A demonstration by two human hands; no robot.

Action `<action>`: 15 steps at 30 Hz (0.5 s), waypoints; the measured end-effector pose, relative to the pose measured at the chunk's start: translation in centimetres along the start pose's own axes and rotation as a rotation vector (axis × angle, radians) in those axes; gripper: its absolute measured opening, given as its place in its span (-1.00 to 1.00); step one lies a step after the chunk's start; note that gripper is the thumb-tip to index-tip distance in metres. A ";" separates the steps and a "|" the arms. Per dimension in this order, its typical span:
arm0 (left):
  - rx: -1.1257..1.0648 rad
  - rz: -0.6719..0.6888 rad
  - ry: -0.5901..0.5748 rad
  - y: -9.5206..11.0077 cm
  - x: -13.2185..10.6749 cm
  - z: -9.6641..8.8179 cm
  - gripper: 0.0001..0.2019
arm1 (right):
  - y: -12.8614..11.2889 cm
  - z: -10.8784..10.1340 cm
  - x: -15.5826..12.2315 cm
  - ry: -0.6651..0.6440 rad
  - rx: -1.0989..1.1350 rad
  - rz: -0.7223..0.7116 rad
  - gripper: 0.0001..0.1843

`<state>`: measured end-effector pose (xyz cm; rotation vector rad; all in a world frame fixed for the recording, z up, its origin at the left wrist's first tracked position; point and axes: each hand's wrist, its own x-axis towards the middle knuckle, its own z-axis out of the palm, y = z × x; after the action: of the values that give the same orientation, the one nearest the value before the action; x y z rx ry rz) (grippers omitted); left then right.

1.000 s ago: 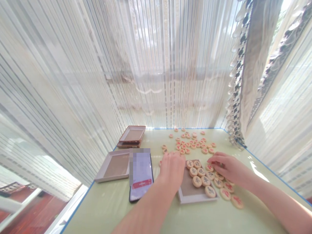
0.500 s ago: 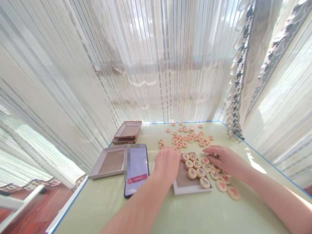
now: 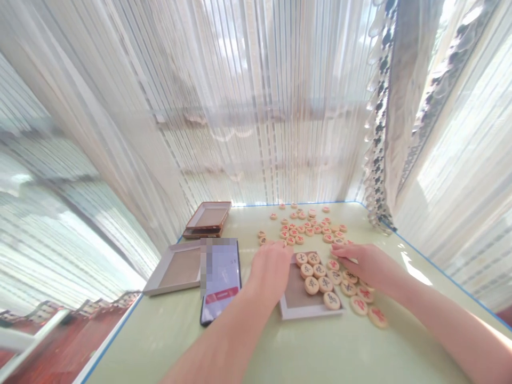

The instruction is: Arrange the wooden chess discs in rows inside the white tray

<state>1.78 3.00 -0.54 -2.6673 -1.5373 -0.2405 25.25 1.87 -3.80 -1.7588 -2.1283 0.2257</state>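
Observation:
My left hand (image 3: 271, 266) is closed with curled fingers at the left rim of a shallow grey-white box (image 3: 312, 313); its fingertips are hidden. Inside this box, towards the right, lie several round Chinese chess pieces (image 3: 319, 270) with dark characters. My right hand (image 3: 362, 260) reaches in low from the right, its fingers stretched left and slightly bent, thumb apart from them. It hovers over or rests on loose pieces right of the box; which, I cannot tell. Beside it, red-marked pieces (image 3: 359, 305) and dark-marked pieces (image 3: 348, 288) lie against the box's right side.
Many red-marked chess pieces (image 3: 309, 231) are spread across the far part of the pale green table (image 3: 192, 346). Left of my forearm lies a phone (image 3: 221, 277). Another shallow box (image 3: 180, 269) sits left of it, and stacked brown boxes (image 3: 208, 217) stand behind. A curtain hangs beyond the table.
The view has shifted slightly, moving everything a little left. My right hand has shifted only slightly over the loose pieces. My left hand stays at the box rim, and the pieces inside look unchanged.

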 end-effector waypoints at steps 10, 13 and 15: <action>0.014 0.019 0.000 0.0 0.0 -0.1 -0.72 | 0.3 0.3 -0.1 0.059 -0.038 0.006 -0.72; 0.009 0.027 0.009 -0.1 0.0 0.0 -0.72 | -0.3 0.0 0.0 0.063 -0.031 0.011 -0.71; 0.011 0.032 0.000 -0.2 0.0 -0.1 -0.71 | -0.7 -0.3 -0.1 0.058 -0.013 0.002 -0.70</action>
<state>1.64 3.09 -0.48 -2.6815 -1.4900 -0.2293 24.77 1.64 -3.30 -1.7532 -2.0922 0.1598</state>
